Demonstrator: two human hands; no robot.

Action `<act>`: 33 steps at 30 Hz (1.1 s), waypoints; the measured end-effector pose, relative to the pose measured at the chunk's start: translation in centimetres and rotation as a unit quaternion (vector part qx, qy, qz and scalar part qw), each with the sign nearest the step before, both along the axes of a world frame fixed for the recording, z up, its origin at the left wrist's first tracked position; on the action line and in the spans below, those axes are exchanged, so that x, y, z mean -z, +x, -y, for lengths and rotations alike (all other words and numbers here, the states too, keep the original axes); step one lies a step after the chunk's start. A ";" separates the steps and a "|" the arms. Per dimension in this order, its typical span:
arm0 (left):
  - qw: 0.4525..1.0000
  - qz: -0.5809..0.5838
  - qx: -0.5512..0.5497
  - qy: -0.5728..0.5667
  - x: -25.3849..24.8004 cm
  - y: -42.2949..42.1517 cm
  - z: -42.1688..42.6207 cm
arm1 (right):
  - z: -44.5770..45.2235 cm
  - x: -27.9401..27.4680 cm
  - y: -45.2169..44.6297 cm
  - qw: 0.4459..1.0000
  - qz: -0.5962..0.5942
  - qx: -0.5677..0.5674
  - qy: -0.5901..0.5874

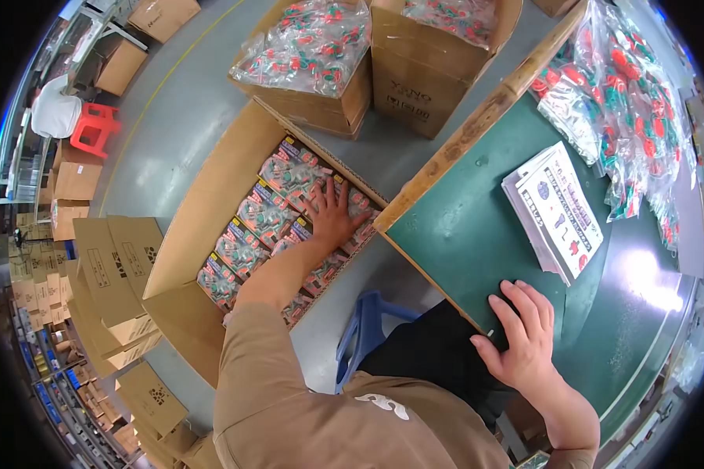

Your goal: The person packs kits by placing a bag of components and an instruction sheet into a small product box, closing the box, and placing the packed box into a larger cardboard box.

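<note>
My left hand (332,223) reaches into a large open carton (188,207) on the left. It lies palm down, fingers spread, on rows of packaged items (262,215) with red, green and clear contents. My right hand (524,336) rests on the near edge of the green tabletop (446,234), fingers apart and holding nothing. Above it on the table lies a stack of printed sheets (559,211). Beyond the sheets is a heap of clear bags (626,102) with red and green pieces.
Two tall cartons (305,105) (407,94) filled with bagged pieces stand beyond the open one. A blue stool (364,336) is between carton and table. Flattened and folded cartons (113,270) stand at left. A red stool (94,129) is farther back.
</note>
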State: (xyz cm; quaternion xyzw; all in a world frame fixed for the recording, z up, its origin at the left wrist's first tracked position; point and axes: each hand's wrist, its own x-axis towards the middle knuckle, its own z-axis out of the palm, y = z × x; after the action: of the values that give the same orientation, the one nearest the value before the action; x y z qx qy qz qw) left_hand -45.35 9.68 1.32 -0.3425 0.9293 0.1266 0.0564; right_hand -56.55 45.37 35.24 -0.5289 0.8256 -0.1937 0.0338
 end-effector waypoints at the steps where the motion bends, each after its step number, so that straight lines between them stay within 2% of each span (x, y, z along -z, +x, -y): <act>1: 1.000 0.012 0.005 -0.009 0.5 -0.4 0.1 | 0.2 0.1 -0.2 1.000 -0.003 0.002 -0.002; 4: 0.999 0.048 0.017 -0.015 1.5 0.8 -2.1 | -0.5 -0.2 0.2 1.000 0.004 0.007 0.005; 8: 0.999 0.035 0.011 0.018 0.4 0.0 -0.4 | -0.5 -0.1 -0.3 1.000 0.004 0.000 -0.017; 10: 0.987 -0.142 0.057 0.039 -0.2 2.2 0.9 | -0.8 -0.2 -0.5 1.000 0.007 0.000 -0.018; 13: 0.981 -0.146 0.124 0.026 -3.3 8.6 0.3 | -0.7 0.0 -0.6 0.999 0.020 -0.014 -0.022; 14: 0.981 -0.144 0.125 0.027 -2.8 9.8 0.3 | -0.7 0.1 -0.6 0.999 0.022 -0.012 -0.021; 18: 0.966 0.012 0.238 -0.103 3.4 13.7 0.3 | -0.5 0.3 -0.5 1.000 0.012 -0.004 -0.015; 21: 0.973 0.009 0.218 -0.079 4.9 16.0 -1.3 | -0.2 0.3 -0.5 1.000 0.024 -0.019 -0.002; 23: 0.970 -0.014 0.228 -0.085 4.4 14.0 0.3 | -0.2 -0.4 -0.6 1.000 0.013 -0.002 -0.016; 24: 0.954 0.071 0.257 -0.139 6.5 14.8 1.1 | -0.3 -0.8 -0.8 0.999 0.016 -0.011 -0.028; 25: 0.899 0.028 0.299 -0.319 10.3 15.7 2.6 | -0.5 -1.1 -1.0 0.999 0.014 -0.010 -0.039; 26: 0.965 0.045 0.248 -0.068 7.4 15.8 2.3 | -1.0 -1.0 -1.2 0.998 0.015 -0.017 -0.057; 27: 0.850 -0.037 0.330 -0.409 12.8 15.4 4.6 | -1.6 -0.6 -1.0 0.996 0.023 -0.009 -0.083; 28: 0.951 -0.036 0.240 -0.194 12.8 15.0 4.8 | -2.1 -0.3 -1.2 0.993 0.029 -0.007 -0.110; 29: 0.889 -0.061 0.329 -0.312 10.1 13.7 6.0 | -2.6 -0.3 -1.4 0.990 0.026 -0.003 -0.139; 30: 0.873 -0.085 0.356 -0.323 7.8 12.5 7.6 | -3.3 -0.4 -1.4 0.985 0.031 -0.007 -0.168; 31: 0.888 -0.259 0.336 -0.176 6.0 12.6 8.8 | -4.2 0.0 -0.8 0.984 0.014 0.018 -0.174; 32: 0.863 -0.408 0.299 -0.012 2.3 12.4 9.2 | -5.0 0.0 -0.7 0.971 0.050 0.013 -0.232; 33: 0.950 -0.166 0.264 0.010 -7.0 9.8 4.7 | -5.8 0.0 -0.9 0.953 0.083 0.003 -0.292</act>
State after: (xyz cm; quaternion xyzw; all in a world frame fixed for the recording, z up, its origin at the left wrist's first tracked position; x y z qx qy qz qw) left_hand -35.56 4.96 8.30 -0.0585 0.9814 0.1711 -0.0640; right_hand -57.45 51.21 35.26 -0.4958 0.7287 -0.4693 -0.0544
